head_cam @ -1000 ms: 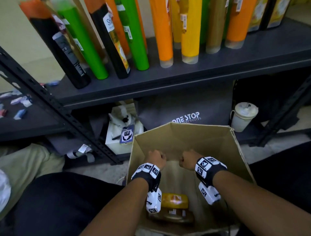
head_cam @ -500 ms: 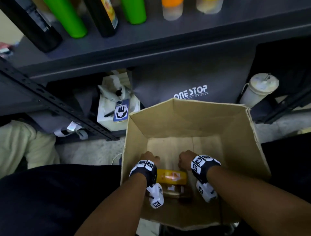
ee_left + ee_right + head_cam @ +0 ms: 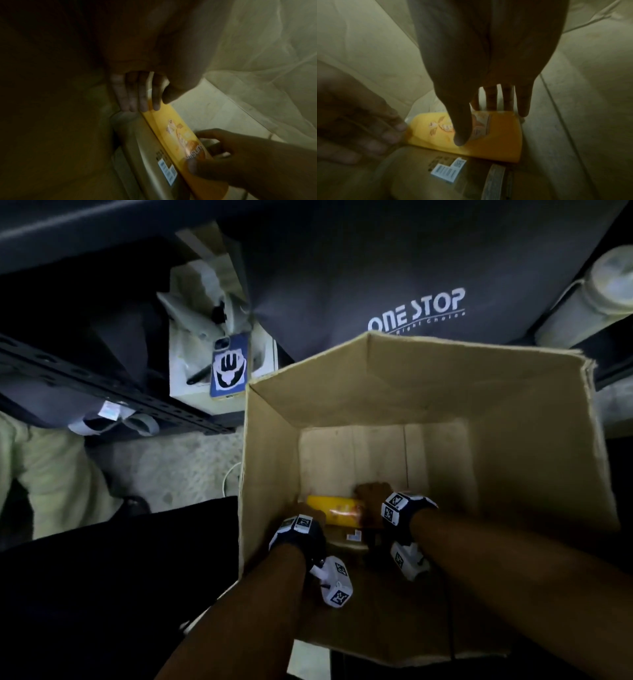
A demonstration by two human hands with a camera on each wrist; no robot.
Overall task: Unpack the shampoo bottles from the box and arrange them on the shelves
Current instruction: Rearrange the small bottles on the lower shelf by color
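Observation:
Both my hands are deep in the open cardboard box (image 3: 513,405). On its floor a yellow shampoo bottle (image 3: 334,510) (image 3: 176,135) (image 3: 493,146) lies on its side, with a tan-gold bottle (image 3: 346,539) (image 3: 150,155) (image 3: 423,169) bearing a barcode label lying beside it. My right hand (image 3: 371,494) (image 3: 482,124) grips one end of the yellow bottle, thumb on its face and fingers over the far edge. My left hand (image 3: 310,513) (image 3: 152,106) touches the bottle's other end with nearly straight fingers. The shelf bottles are out of view.
Beyond the box, under the shelf, a dark bag (image 3: 418,309) printed ONE STOP stands beside a white lidded cup (image 3: 596,296). A phone in a blue case (image 3: 227,368) lies on a white box at the left. A black shelf rail (image 3: 102,392) crosses the left side.
My hands have gone down from the box's upper part to its floor. The right hand has taken hold of the yellow bottle. The view tipped down, and the shelf bottles left the frame.

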